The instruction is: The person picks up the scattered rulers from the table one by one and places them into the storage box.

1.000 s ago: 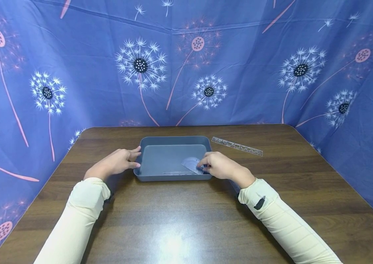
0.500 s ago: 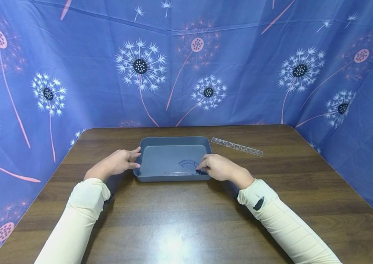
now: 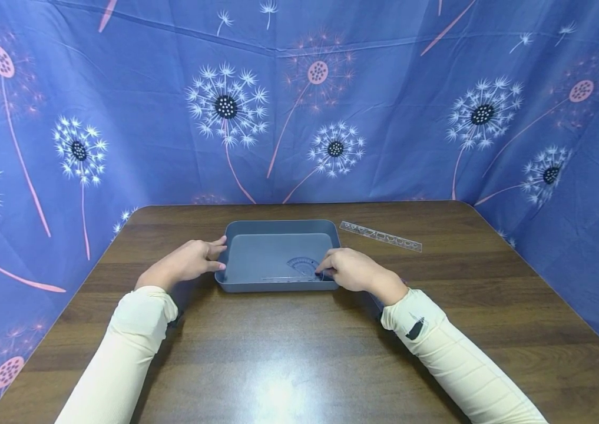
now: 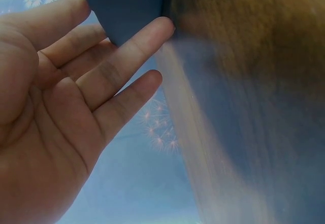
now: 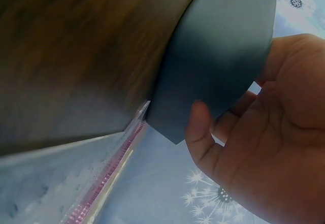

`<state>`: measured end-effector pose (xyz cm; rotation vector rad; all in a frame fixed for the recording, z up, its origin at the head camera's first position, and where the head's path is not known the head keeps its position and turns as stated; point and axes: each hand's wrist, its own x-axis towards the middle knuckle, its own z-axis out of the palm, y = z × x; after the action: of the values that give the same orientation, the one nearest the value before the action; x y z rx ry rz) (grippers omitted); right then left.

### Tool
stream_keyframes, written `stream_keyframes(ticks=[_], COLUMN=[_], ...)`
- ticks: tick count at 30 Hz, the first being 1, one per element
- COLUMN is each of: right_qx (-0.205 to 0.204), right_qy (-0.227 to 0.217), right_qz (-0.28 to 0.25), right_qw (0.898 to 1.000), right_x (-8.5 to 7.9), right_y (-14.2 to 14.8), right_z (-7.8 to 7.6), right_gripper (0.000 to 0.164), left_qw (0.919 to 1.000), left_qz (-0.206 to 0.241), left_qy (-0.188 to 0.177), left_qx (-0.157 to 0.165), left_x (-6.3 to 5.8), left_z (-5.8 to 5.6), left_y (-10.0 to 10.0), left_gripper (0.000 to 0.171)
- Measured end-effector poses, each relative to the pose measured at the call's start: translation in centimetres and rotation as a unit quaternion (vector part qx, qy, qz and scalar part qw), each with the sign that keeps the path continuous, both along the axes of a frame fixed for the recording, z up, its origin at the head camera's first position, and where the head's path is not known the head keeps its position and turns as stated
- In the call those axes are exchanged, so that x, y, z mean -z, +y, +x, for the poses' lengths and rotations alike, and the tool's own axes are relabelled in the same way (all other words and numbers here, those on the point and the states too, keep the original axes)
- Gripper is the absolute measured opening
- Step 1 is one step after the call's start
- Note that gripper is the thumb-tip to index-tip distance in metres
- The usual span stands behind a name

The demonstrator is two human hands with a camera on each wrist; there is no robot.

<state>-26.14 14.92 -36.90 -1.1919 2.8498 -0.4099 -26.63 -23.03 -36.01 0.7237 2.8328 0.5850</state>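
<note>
A grey-blue rectangular tray sits on the wooden table. My left hand is at its left end, thumb and fingers extended along the wall; the left wrist view has the fingers nearly straight beside the tray wall. My right hand reaches over the tray's right end, its fingertips pinching the right part of a clear protractor that lies low in the tray. A thin clear straightedge lies along the tray's near side. In the right wrist view the palm hides the fingertips behind the wall.
A clear stencil ruler lies on the table beyond the tray's right side. Under my right wrist is clear plastic with a pink-marked edge. A blue dandelion-print cloth hangs behind the table.
The protractor, tilted and glinting a second ago, has come down flatter with its markings showing. My right hand sank slightly with it. My left hand has stayed at the tray's left end.
</note>
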Motion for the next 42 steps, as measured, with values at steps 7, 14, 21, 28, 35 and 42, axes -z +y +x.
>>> stream_keyframes(ticks=[7,14,21,28,35,42], right_qx=[-0.001,0.0,0.03,0.085,0.143,0.215], right_qy=[0.005,0.005,0.014,0.032,0.034,-0.03], right_qz=[0.0,-0.021,-0.098,-0.155,-0.162,-0.111], right_qw=[1.0,1.0,0.995,0.984,0.976,0.97], right_x=[-0.1,-0.9,-4.3,-6.8,-7.4,-5.8], right_y=[-0.1,0.6,2.8,6.1,9.1,12.0], right_z=[0.0,-0.1,0.0,-0.4,-1.2,-2.9], right_gripper=[0.028,0.025,0.03,0.034,0.038,0.047], left_qw=[1.0,0.9999,1.0,0.9999,0.9999,1.0], left_qz=[0.0,-0.007,-0.008,0.002,0.005,0.005], left_qy=[0.001,-0.006,-0.002,0.007,0.011,0.003], left_qx=[0.002,-0.004,0.004,0.009,0.007,0.003], left_x=[0.0,-0.2,-0.1,0.0,-0.1,-0.1], left_z=[0.0,0.1,-0.2,-0.3,-0.2,-0.1], left_y=[0.0,0.3,0.2,0.0,0.0,0.0], left_gripper=[0.054,0.054,0.054,0.053,0.051,0.051])
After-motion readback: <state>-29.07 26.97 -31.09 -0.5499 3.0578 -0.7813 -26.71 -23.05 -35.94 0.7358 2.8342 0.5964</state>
